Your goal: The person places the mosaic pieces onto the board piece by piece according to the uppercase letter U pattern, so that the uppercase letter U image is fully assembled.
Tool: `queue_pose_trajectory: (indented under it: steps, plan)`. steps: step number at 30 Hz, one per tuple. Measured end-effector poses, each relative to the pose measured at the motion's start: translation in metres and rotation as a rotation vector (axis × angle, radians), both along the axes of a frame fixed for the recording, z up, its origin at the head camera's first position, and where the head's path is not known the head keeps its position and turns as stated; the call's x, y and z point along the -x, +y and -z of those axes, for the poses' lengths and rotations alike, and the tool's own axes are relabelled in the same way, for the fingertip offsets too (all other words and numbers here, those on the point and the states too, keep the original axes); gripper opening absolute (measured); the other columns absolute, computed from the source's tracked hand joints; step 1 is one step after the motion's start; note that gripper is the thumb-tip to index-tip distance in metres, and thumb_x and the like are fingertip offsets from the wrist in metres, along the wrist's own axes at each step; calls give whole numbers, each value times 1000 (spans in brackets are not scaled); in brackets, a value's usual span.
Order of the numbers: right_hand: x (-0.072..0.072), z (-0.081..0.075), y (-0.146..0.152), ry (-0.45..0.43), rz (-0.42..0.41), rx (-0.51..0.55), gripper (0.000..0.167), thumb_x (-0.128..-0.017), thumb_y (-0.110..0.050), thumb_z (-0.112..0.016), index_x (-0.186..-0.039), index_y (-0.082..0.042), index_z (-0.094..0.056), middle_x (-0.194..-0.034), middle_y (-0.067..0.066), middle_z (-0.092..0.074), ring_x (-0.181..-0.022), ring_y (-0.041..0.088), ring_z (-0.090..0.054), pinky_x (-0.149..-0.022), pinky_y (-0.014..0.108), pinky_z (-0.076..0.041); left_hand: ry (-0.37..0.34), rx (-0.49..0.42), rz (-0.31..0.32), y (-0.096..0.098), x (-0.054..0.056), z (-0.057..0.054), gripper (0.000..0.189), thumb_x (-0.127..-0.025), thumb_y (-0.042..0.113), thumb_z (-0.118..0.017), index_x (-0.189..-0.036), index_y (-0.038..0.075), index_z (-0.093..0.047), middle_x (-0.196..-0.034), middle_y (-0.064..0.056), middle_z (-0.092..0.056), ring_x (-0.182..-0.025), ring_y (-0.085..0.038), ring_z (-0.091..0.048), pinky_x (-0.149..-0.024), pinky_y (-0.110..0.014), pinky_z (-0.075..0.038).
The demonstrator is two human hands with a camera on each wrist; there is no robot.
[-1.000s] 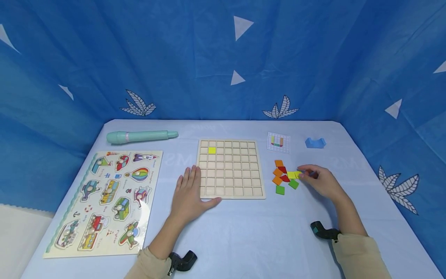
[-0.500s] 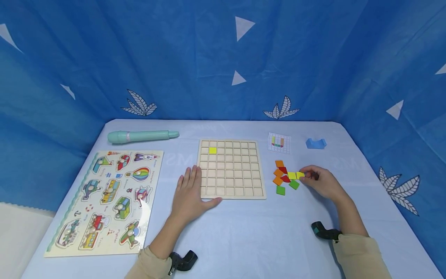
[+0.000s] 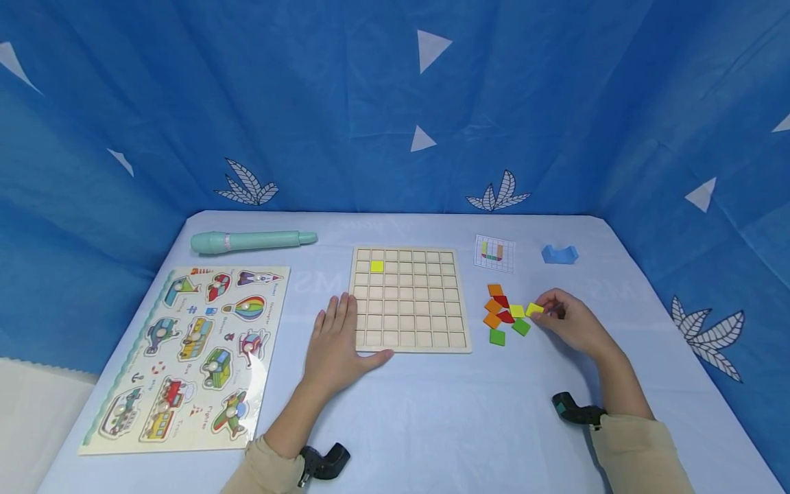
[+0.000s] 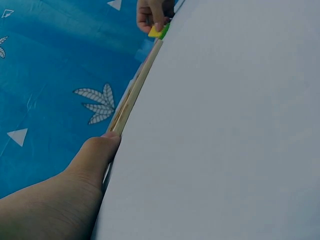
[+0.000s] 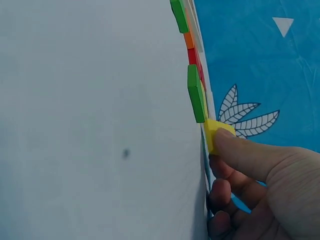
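Note:
My right hand (image 3: pixel 570 322) pinches a yellow square tile (image 3: pixel 534 310) between thumb and fingers, as the right wrist view shows with the yellow tile (image 5: pixel 214 137) under the thumb. Just left of it lie another yellow tile (image 3: pixel 517 311), green tiles (image 3: pixel 521 327), red pieces (image 3: pixel 505 316) and orange tiles (image 3: pixel 492 320). Flat and with fingers straight, my left hand (image 3: pixel 333 346) rests at the left edge of the wooden grid board (image 3: pixel 407 293), its thumb along the near edge. One yellow tile (image 3: pixel 376 266) sits in a cell near the board's upper left.
A small pattern card (image 3: pixel 494 254) and a blue notched block (image 3: pixel 559 254) lie behind the tiles. On the left are a picture puzzle board (image 3: pixel 191 357) and a green pen-like stick (image 3: pixel 254 241). Blue curtains surround the table (image 3: pixel 444 418).
The yellow tile in my right hand has turned and come slightly apart from the other yellow tile. My left hand stays in place on the board's edge.

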State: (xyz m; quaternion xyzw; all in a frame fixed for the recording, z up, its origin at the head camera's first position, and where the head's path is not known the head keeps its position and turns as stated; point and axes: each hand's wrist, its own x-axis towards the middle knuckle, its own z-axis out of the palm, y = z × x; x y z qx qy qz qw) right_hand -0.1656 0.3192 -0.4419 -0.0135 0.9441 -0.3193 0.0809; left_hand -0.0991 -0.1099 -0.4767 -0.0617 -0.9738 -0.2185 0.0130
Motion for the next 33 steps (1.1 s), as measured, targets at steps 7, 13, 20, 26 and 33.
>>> queue_pose_trajectory:
  steps: [7, 13, 20, 26, 33]
  plan:
    - [0, -9, -2, -15, 28, 75, 37, -95, -36, -67, -117, -8, -57, -109, 13, -57, -90, 26, -50, -66, 24, -51, -7, -3, 2, 0, 0, 1, 126, -74, 79, -62, -158, 0, -11, -167, -16, -10, -156, -33, -4, -125, -53, -9]
    - [5, -20, -14, 13, -5, 97, 37, -96, -35, -66, -118, -8, -57, -109, 13, -59, -90, 26, -51, -66, 24, -51, -10, 0, 0, 0, 0, 1, 126, -74, 79, -62, -158, 1, -11, -167, -15, -10, -156, -32, -3, -125, -52, -8]
    - [18, -22, -40, 24, -47, 107, 30, -95, -29, -67, -115, -8, -59, -109, 12, -62, -90, 26, -52, -68, 25, -49, -4, 8, -1, -1, 1, 2, 126, -74, 80, -62, -158, 1, -12, -167, -15, -11, -156, -32, -4, -125, -52, -9]
    - [31, -22, -66, 4, -77, 132, 26, -94, -28, -70, -111, -12, -61, -105, 10, -62, -86, 26, -53, -62, 25, -51, -3, 7, -3, -1, 1, 2, 126, -74, 81, -61, -158, 1, -11, -167, -15, -11, -156, -32, -4, -125, -52, -9]
    - [44, -24, -94, -10, -137, 177, 24, -92, -25, -71, -111, -13, -61, -104, 10, -62, -83, 29, -55, -58, 27, -51, -8, 2, -4, -1, 1, 1, 126, -74, 80, -61, -158, 1, -11, -167, -15, -11, -156, -31, -4, -125, -51, -8]
